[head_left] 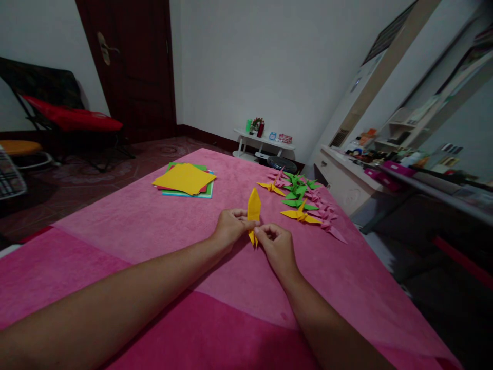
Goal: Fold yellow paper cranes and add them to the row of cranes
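Dim light leaves the lower right nearly black, edges stretch, and dresser clutter (412, 157) seems blurred.

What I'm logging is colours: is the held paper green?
No, the folded paper in the left hand is yellow.

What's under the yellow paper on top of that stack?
Red paper, green paper and a blue edge stick out beneath the yellow paper; the parts it covers, and the sheet count, can't be seen.
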Motion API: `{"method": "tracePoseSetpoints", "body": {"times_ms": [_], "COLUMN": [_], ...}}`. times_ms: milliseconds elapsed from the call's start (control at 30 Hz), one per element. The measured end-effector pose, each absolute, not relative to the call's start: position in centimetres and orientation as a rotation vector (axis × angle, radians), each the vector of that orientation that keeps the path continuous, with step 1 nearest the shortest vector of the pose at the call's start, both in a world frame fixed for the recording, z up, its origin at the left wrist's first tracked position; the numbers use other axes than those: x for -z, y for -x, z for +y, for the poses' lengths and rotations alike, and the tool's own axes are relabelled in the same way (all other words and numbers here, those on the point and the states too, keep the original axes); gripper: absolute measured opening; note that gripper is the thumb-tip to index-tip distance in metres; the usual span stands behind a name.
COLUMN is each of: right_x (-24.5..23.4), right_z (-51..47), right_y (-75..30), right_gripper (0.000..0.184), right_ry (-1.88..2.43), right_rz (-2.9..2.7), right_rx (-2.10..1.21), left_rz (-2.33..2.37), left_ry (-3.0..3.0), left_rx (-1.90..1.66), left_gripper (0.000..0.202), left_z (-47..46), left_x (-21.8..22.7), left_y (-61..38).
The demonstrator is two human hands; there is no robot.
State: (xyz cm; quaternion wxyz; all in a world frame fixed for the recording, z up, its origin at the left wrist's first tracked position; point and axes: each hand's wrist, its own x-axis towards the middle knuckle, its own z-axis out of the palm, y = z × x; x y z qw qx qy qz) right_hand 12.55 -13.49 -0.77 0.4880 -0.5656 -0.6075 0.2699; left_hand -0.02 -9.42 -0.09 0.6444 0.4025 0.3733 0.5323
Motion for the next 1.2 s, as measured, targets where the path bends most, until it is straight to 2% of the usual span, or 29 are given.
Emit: {"method": "tracePoseSetpoints", "body": {"times_ms": [600, 900, 1200], "right_x": [0.5, 0.3, 0.7], "right_z": [-13.6, -13.8, -13.7], "right_y": [-12.6, -12.5, -12.8], "right_gripper": [0.020, 0.031, 0.030], "right_ry": [1.173, 1.269, 1.143], "right_rz": [-1.373, -1.523, -1.336], "right_rx": [-0.982, -0.805, -0.997], "left_rz": [0.666, 0.699, 0.601], "left_ry": [-0.801, -0.906, -0.906], "left_rx": [-1.125, -1.075, -1.090], "left_gripper": [0.029, 0.032, 0.030], "left_z": [-9.8, -9.6, -9.9], "left_x": [-0.7, -0.2, -0.9], "left_y": [0.4, 0.2, 0.4]}}
